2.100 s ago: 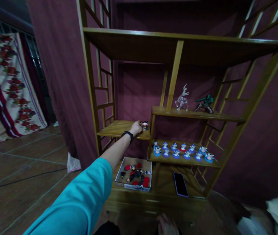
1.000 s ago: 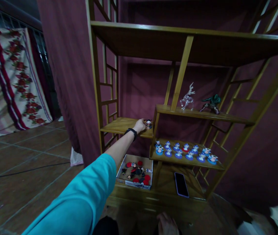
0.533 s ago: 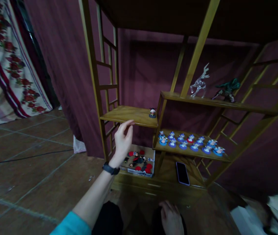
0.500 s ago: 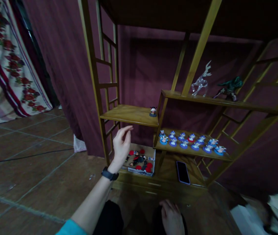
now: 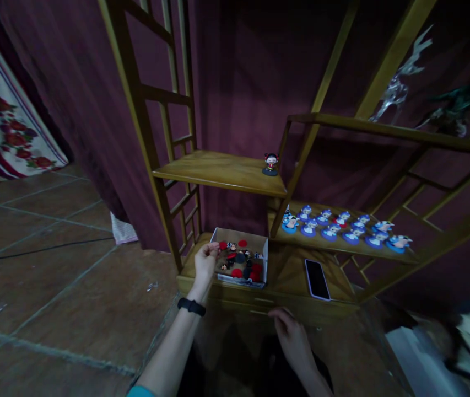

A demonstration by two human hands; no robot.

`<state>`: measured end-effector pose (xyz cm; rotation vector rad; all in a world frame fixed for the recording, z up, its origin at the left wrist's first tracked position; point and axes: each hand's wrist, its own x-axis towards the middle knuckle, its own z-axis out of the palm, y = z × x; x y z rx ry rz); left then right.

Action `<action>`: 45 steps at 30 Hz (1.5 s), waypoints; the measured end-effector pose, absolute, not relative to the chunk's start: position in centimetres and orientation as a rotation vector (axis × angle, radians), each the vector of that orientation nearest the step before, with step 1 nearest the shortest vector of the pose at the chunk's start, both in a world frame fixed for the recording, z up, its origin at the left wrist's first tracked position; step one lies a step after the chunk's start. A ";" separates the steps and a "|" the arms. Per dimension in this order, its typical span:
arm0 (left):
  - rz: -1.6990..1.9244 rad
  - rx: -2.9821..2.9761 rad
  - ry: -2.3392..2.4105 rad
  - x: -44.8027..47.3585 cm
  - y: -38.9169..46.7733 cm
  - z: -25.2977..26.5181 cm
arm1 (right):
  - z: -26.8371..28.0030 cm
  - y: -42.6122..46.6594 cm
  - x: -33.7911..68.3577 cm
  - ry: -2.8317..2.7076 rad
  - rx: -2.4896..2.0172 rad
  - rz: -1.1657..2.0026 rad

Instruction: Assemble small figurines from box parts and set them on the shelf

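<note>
My left hand (image 5: 205, 267) is over the left edge of a shallow cardboard box (image 5: 242, 282), fingers curled together by a red round disc (image 5: 223, 246). Whether anything is between the fingertips is hidden. Inside the box lie small dark-haired figurines (image 5: 231, 247), more red discs (image 5: 242, 243) and dark discs (image 5: 240, 257). My right hand (image 5: 295, 336) hovers by my right knee, fingers loosely bent and apart, nothing visible in it. A single figurine with black hair buns (image 5: 271, 164) stands upright on a dark base at the right end of the upper left shelf (image 5: 222, 168).
Rows of blue-and-white figurines (image 5: 331, 231) fill the right shelf. Lower down lies a phone (image 5: 317, 280). A clear deer statue (image 5: 395, 91) and a dark green statue (image 5: 458, 107) stand on the higher shelf. Wooden posts (image 5: 133, 110) frame the unit beside a purple curtain (image 5: 73, 110).
My left hand has come down from below the upper shelf to the box, its fingers curling in. The right hand has lifted off the knee and moved forward. The view has shifted closer.
</note>
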<state>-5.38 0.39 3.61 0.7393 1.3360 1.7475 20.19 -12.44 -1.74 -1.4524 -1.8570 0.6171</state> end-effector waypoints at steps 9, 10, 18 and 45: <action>1.668 0.313 1.110 -7.8 2.4 0.7 | -2.0 -0.8 14.6 -1.907 -1.355 0.663; 1.664 0.294 1.095 -8.2 2.6 0.8 | -2.5 0.5 14.0 -1.906 -1.389 0.665; 1.626 0.195 1.037 -10.2 3.8 1.5 | -6.3 7.2 10.6 -1.982 -1.571 0.534; 1.143 0.420 1.185 -5.1 3.1 0.4 | -4.2 5.3 10.0 -1.157 -1.013 1.378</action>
